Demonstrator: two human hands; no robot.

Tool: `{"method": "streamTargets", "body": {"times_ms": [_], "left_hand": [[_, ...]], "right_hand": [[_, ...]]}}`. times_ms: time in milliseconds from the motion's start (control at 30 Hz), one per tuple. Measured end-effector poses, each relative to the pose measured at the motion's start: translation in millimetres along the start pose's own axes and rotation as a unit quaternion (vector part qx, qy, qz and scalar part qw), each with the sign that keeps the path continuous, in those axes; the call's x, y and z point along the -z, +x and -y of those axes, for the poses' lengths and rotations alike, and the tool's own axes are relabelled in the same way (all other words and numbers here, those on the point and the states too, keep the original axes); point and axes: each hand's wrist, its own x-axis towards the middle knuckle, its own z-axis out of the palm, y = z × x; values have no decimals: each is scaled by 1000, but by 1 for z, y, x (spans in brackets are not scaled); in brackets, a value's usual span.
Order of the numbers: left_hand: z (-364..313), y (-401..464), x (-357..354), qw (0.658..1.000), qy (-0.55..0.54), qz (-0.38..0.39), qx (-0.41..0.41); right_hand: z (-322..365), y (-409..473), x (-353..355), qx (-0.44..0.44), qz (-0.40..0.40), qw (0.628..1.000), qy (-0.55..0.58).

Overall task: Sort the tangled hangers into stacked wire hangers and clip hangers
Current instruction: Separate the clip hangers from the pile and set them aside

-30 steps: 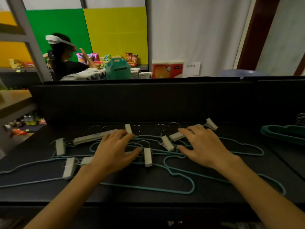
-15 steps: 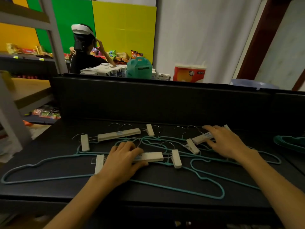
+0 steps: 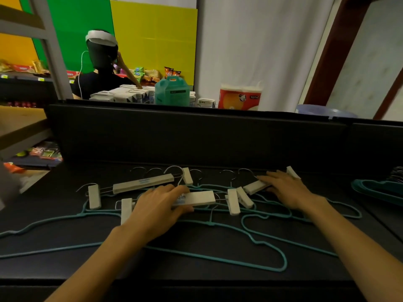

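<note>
Tangled hangers lie across the black table (image 3: 196,275). Several teal wire hangers (image 3: 218,261) spread from left to right under several white clip hangers. My left hand (image 3: 157,211) grips the white bar of the middle clip hanger (image 3: 199,197), thumb below it and fingers over its left end. Another clip hanger (image 3: 142,183) lies behind, to the left. My right hand (image 3: 290,189) rests fingers-down on the bar of the right clip hanger (image 3: 254,188); whether it grips it is unclear.
A stack of teal wire hangers (image 3: 379,188) lies at the table's right edge. A black panel (image 3: 196,136) walls off the back of the table. Beyond it a person (image 3: 100,68) stands by shelves, boxes and a teal jug.
My left hand slid right and closed around the middle clip hanger's bar. My right hand reached farther back onto the right clip hanger. The view shifted left and down.
</note>
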Motion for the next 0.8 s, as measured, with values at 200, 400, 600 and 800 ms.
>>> {"method": "streamTargets", "body": {"times_ms": [200, 400, 600, 800], "left_hand": [[-3, 17, 1, 999, -12, -35, -3], [-32, 52, 1, 989, -49, -116, -78], [-116, 94, -19, 970, -53, -138, -194], [-230, 117, -48, 959, -67, -97, -258]], "right_hand": [[-7, 6, -5, 49, -37, 997, -34], [-38, -22, 9, 51, -152, 985, -58], [-95, -103, 30, 12, -243, 967, -82], [-184, -181, 14, -70, -253, 962, -81]]}}
